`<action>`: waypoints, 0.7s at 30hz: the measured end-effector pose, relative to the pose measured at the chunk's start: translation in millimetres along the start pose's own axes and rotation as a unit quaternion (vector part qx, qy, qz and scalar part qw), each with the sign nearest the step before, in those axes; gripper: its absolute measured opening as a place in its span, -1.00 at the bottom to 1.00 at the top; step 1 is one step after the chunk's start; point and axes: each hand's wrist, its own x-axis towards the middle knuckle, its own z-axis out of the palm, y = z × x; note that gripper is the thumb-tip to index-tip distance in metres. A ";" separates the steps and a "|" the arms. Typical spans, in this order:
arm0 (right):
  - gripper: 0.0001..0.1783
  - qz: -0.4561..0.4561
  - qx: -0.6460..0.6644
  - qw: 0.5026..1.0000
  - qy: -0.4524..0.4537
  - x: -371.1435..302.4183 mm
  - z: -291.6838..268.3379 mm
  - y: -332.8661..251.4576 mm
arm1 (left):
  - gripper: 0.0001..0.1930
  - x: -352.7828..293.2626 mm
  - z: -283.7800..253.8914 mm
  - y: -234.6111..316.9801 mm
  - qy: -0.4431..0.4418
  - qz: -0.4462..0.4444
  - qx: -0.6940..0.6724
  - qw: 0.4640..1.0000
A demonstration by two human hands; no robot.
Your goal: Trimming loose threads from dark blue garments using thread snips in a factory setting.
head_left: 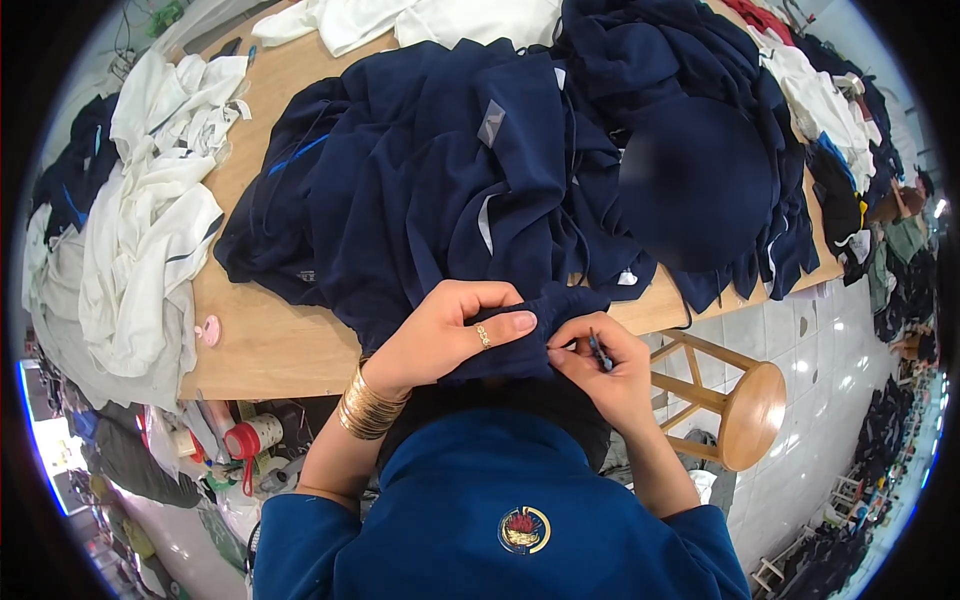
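A navy garment [430, 190] lies in loose folds over the table and hangs toward me past its near edge. My left hand [455, 330] is closed on the gathered edge of this garment, its thumb on top of the cloth. Close beside it on the right, my right hand [605, 365] pinches the same edge between thumb and fingertips. Small dark thread snips [600, 350] stick up between the fingers of that hand; their blades are mostly hidden. A grey patch [491, 123] and white trim show on the navy cloth.
More navy garments [660, 60] are heaped at the far right of the wooden table [260, 350]. White garments [150, 220] hang over its left side. A small pink object [208, 331] lies near the left edge. A wooden stool [755, 415] stands right; a red-lidded bottle [245, 440] is below left.
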 end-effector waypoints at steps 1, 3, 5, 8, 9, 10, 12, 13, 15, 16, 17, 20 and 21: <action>-0.81 0.030 -0.020 0.999 -0.007 -1.6 -3.8 -4.1 | -0.77 -0.6 0.2 0.4 0.001 0.000 -0.001 1.000; -0.77 0.002 -0.041 0.999 0.008 -1.2 -8.4 -14.0 | -0.78 -1.2 1.0 2.2 0.005 0.002 0.011 1.000; -0.72 -0.026 -0.063 0.997 0.023 -2.4 -11.4 -17.1 | -0.78 -0.8 1.3 2.4 0.006 0.000 0.018 1.000; -0.59 -0.098 -0.274 0.955 0.050 -8.6 -10.9 -19.3 | -0.79 -0.5 1.8 3.0 0.006 0.004 0.044 0.999; -0.59 -0.097 -0.274 0.955 0.050 -8.8 -11.2 -20.7 | -0.80 -0.6 1.9 3.1 0.005 0.010 0.063 0.998; -0.60 -0.113 -0.310 0.942 0.052 -8.8 -11.7 -22.2 | -0.80 -0.8 2.4 3.2 0.005 0.010 0.063 0.998; -0.61 -0.128 -0.345 0.928 0.053 -9.9 -11.4 -25.1 | -0.79 -1.6 3.9 3.0 0.020 0.027 0.064 0.997; -0.62 -0.131 -0.368 0.919 0.056 -11.4 -10.9 -26.3 | -0.79 -1.7 3.9 3.1 0.021 0.026 0.063 0.997; -0.63 -0.132 -0.390 0.909 0.058 -13.8 -10.2 -28.2 | -0.77 -1.4 4.2 3.2 0.022 0.018 0.091 0.995; -0.63 -0.133 -0.401 0.904 0.058 -14.7 -10.0 -29.0 | -0.77 -1.6 5.1 2.9 0.022 0.018 0.090 0.996; -0.64 -0.134 -0.413 0.899 0.059 -15.0 -10.2 -29.9 | -0.77 -1.0 6.1 3.2 0.029 0.020 0.091 0.995; -0.64 -0.132 -0.422 0.895 0.063 -15.8 -10.6 -31.2 | -0.76 -0.8 6.7 3.2 0.040 0.026 0.105 0.993; -0.64 -0.132 -0.421 0.895 0.063 -15.9 -10.7 -31.1 | -0.77 -0.9 6.8 3.0 0.043 0.029 0.119 0.992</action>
